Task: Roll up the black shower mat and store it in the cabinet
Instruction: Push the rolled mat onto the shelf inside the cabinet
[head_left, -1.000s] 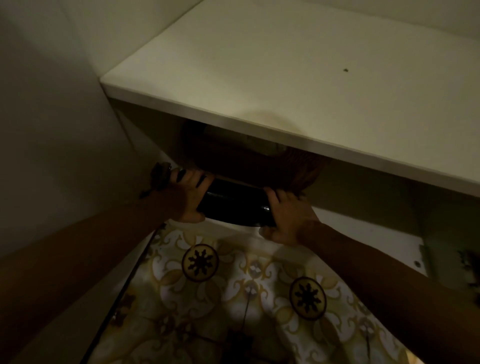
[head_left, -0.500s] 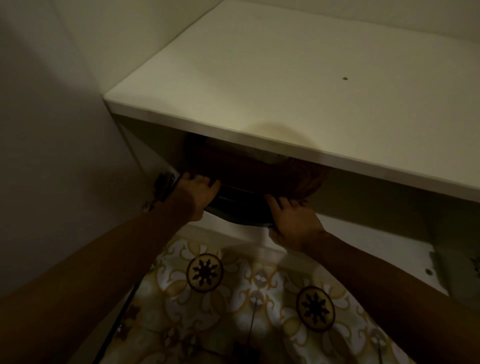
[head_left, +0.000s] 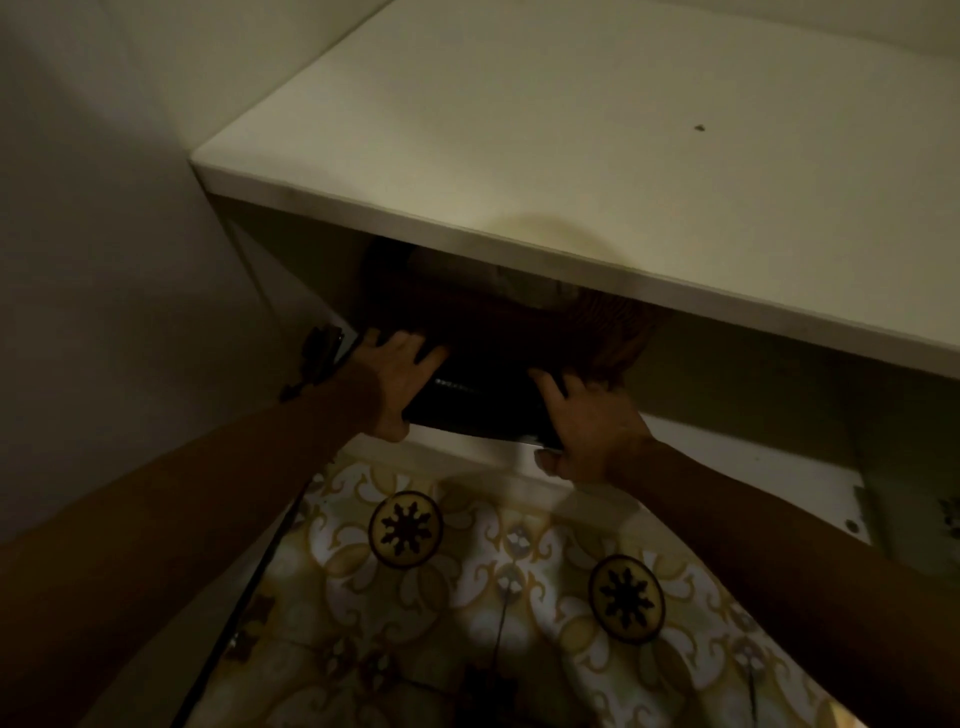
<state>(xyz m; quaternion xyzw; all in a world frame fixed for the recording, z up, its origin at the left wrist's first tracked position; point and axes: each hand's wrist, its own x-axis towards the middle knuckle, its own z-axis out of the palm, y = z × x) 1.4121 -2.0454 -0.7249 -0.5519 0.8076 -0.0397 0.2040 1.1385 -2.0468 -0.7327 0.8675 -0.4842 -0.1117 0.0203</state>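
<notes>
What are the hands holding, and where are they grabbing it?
The rolled black mat, one hand at each end: left hand on its left end, right hand on its right end, at the cabinet opening.

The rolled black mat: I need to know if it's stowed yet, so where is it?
The rolled black mat sits at the cabinet opening's lower edge, between left hand and right hand.

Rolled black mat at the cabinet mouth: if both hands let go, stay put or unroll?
The mat is a round roll, so it may roll outward. The left hand and right hand press its ends, suggesting springy material that could unroll.
</notes>
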